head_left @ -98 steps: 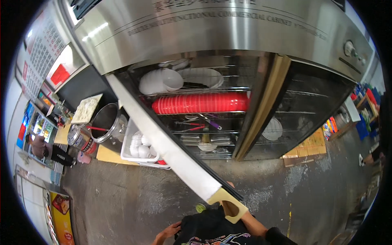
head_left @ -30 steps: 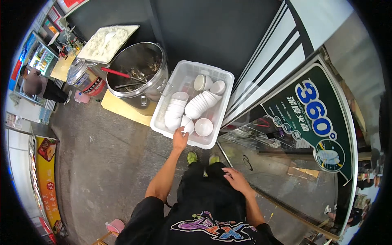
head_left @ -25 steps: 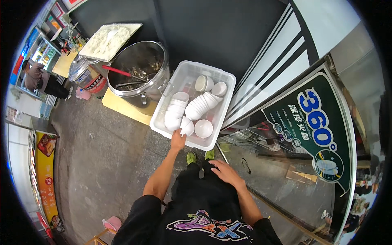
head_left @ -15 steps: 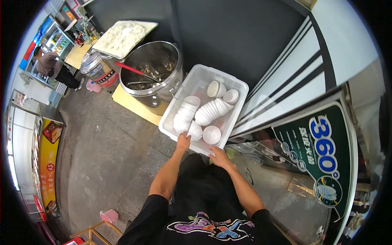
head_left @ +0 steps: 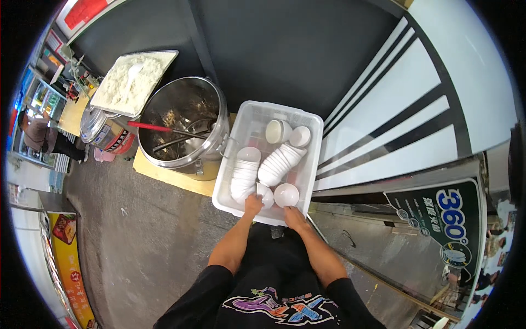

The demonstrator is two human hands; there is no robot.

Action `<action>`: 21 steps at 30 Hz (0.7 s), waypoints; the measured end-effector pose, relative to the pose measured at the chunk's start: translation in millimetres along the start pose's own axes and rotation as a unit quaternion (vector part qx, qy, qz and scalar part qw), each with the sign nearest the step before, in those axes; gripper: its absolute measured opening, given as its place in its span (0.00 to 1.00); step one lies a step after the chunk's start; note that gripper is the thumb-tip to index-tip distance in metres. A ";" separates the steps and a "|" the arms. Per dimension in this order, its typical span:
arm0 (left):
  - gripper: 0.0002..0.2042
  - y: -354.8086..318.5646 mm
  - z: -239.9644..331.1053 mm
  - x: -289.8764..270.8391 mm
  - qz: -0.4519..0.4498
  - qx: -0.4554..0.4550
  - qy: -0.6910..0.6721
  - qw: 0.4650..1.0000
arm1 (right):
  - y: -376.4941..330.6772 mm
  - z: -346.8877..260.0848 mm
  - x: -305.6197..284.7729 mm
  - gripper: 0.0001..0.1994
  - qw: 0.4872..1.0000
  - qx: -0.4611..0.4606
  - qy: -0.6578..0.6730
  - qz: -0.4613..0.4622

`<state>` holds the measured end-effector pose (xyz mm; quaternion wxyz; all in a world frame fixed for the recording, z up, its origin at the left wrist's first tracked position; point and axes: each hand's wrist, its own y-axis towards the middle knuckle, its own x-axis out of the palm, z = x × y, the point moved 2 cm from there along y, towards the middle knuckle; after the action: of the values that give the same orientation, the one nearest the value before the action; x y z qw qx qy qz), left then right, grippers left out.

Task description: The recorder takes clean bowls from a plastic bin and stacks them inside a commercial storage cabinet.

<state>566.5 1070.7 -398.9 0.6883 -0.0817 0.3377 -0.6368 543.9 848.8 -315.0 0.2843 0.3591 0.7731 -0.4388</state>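
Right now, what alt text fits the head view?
A person's left hand and right hand are at the near edge of a plastic bin of white bowls, many stacked. A metal pot stands left of it.

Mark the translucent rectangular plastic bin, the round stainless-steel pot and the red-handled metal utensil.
Translucent rectangular plastic bin [head_left: 250, 129], head view: bare inside, upper left.
Round stainless-steel pot [head_left: 183, 93], head view: far inner wall.
Red-handled metal utensil [head_left: 150, 126], head view: red handle.

The head-worn fisheye looks forward and down at the white crate [head_left: 302, 176].
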 end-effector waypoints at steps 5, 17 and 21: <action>0.14 -0.3 -1.8 -2.1 0.000 0.012 -0.016 1.000 | 3.4 12.5 33.5 0.11 0.997 -0.024 0.042 0.067; 0.20 -14.5 31.7 -48.6 -0.029 -0.059 0.008 0.998 | 45.6 15.2 46.1 0.21 0.992 -0.047 -0.025 -0.110; 0.25 -19.1 34.9 -58.4 0.018 -0.036 0.113 0.993 | 55.8 18.3 47.3 0.22 0.990 -0.045 -0.007 -0.133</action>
<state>572.8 1110.7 -341.0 0.6537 -0.0283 0.4370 -0.6172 563.6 867.1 -385.4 0.2449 0.2363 0.8311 -0.4399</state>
